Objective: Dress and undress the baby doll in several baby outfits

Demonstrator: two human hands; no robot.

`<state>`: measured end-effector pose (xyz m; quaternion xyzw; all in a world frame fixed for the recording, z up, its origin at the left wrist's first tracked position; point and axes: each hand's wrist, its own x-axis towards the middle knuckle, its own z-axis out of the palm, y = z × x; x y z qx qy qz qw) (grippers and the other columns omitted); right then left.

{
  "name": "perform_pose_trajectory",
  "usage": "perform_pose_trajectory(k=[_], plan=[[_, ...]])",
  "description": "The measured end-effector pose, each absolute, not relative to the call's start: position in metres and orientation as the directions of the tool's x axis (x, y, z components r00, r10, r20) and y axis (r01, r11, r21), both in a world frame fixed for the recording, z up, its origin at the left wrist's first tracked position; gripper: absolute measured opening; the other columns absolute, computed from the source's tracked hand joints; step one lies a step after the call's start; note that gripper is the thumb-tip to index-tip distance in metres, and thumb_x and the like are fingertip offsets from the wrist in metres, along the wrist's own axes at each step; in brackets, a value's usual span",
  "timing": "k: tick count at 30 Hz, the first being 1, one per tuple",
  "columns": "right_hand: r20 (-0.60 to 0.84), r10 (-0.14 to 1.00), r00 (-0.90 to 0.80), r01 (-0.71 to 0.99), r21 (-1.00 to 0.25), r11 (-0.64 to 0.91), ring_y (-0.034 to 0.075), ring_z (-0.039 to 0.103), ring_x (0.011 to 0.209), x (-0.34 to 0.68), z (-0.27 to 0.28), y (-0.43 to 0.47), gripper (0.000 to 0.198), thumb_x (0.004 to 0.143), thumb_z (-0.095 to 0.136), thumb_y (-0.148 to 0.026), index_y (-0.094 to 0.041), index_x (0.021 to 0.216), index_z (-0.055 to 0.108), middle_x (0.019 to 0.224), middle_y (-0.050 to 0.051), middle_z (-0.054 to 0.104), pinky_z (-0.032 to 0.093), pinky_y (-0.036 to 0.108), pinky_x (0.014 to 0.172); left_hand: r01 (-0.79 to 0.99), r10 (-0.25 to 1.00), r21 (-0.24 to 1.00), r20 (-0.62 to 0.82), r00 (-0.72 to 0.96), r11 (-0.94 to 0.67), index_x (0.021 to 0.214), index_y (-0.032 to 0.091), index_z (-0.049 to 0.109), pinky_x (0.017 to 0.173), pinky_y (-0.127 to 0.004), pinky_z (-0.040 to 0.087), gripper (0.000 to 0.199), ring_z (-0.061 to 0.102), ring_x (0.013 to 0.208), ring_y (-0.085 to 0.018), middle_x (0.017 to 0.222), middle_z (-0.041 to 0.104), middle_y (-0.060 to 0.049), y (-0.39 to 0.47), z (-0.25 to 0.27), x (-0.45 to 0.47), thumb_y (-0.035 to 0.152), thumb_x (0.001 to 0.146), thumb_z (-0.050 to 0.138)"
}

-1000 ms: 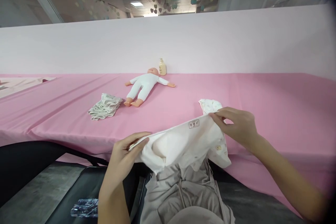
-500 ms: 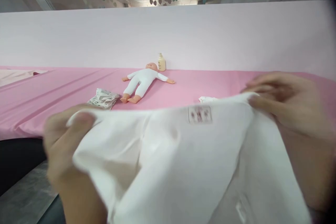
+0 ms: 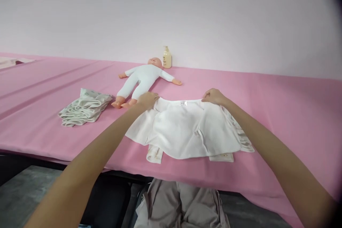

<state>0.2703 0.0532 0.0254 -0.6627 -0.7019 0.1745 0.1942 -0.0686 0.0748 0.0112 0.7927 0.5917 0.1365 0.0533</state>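
A white baby jacket [image 3: 184, 128] lies spread on the pink cloth, its inside facing up and a small printed label at the neckline. My left hand [image 3: 148, 100] pinches the left end of its collar edge, close to the doll's feet. At the other end of the collar, my right hand [image 3: 213, 96] grips the fabric between thumb and fingers. Two patterned cuffs stick out from under the lower hem. Just beyond my left hand a baby doll [image 3: 143, 78] in white lies on its back.
Folded patterned cloth [image 3: 85, 108] sits left of the doll. A pump bottle [image 3: 167, 57] stands by the doll's head against the white wall [image 3: 240, 25]. The pink-covered table [image 3: 288, 114] ends at a front edge above my lap. Pale fabric [image 3: 12, 62] lies at the far left.
The jacket has gone from being held up close before me to lying on the table. Both hands have moved down and away with it, still gripping the collar. My view has tilted down.
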Motion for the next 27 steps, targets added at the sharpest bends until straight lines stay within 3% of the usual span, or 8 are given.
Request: perform_pose_trajectory(k=[3,5,11,16,21,24,27], plan=[[-0.003,1.0,0.023,0.897,-0.442,-0.022,0.016,0.062,0.071,0.271,0.023,0.082,0.012,0.067,0.074,-0.026,-0.015,0.072,0.07,0.08,0.006,0.07,0.043,0.023,0.059,0.957,0.946,-0.04,0.15,0.289,-0.286,0.086,0.017,0.069,0.086,-0.033,0.035,0.023,0.053,0.099,-0.024,0.098,0.065,-0.011,0.104,0.015,-0.062,0.026,0.091,0.049],[-0.019,0.998,0.068,0.92,-0.385,-0.07,0.016,0.062,0.069,0.273,0.02,0.101,0.016,0.068,0.075,-0.031,-0.016,0.069,0.068,0.078,0.005,0.069,0.043,0.024,0.058,0.943,0.926,-0.163,0.201,0.32,-0.29,0.089,0.017,0.07,0.089,-0.035,0.034,0.025,0.051,0.105,-0.026,0.104,0.063,-0.013,0.122,0.016,-0.058,0.025,0.092,0.046],[-0.02,0.992,0.128,0.932,-0.338,-0.127,0.016,0.062,0.069,0.276,0.013,0.152,0.016,0.069,0.074,-0.032,-0.017,0.068,0.066,0.075,0.004,0.068,0.044,0.025,0.06,0.913,0.887,-0.329,0.305,0.345,-0.242,0.093,0.014,0.072,0.087,-0.04,0.034,0.03,0.048,0.107,-0.03,0.11,0.058,-0.016,0.172,0.006,-0.045,0.023,0.092,0.043],[0.002,0.984,0.176,0.924,-0.344,-0.165,0.018,0.063,0.075,0.277,0.007,0.182,0.018,0.072,0.071,-0.034,-0.017,0.075,0.067,0.082,0.006,0.068,0.044,0.026,0.061,0.931,0.902,-0.298,0.307,0.304,-0.212,0.096,0.016,0.072,0.091,-0.041,0.032,0.029,0.046,0.109,-0.03,0.113,0.058,-0.015,0.211,0.001,-0.04,0.03,0.091,0.048],[-0.04,0.984,0.176,0.949,-0.261,-0.18,0.022,0.064,0.077,0.285,0.003,0.204,0.026,0.074,0.066,-0.043,-0.017,0.076,0.068,0.08,0.007,0.068,0.046,0.03,0.065,0.924,0.891,-0.3,0.313,0.329,-0.235,0.1,0.015,0.071,0.096,-0.042,0.029,0.028,0.044,0.113,-0.032,0.114,0.057,-0.017,0.232,0.009,-0.045,0.032,0.087,0.053],[-0.039,0.972,0.233,0.957,-0.167,-0.236,0.027,0.065,0.085,0.272,0.006,0.217,0.019,0.078,0.061,-0.031,-0.015,0.086,0.07,0.089,0.012,0.069,0.047,0.034,0.068,0.961,0.87,-0.164,0.413,0.27,-0.221,0.114,0.017,0.065,0.098,-0.046,0.028,0.037,0.044,0.117,-0.035,0.121,0.055,-0.018,0.242,0.019,-0.063,0.038,0.087,0.052],[0.174,0.973,0.152,0.976,-0.183,-0.12,0.028,0.062,0.098,0.226,0.011,0.224,0.02,0.081,0.054,-0.017,-0.013,0.095,0.068,0.104,0.017,0.066,0.047,0.034,0.075,0.996,0.88,0.076,0.475,0.001,-0.042,0.123,0.015,0.058,0.1,-0.05,0.029,0.05,0.043,0.12,-0.039,0.129,0.051,-0.021,0.253,0.027,-0.095,0.047,0.087,0.049]])
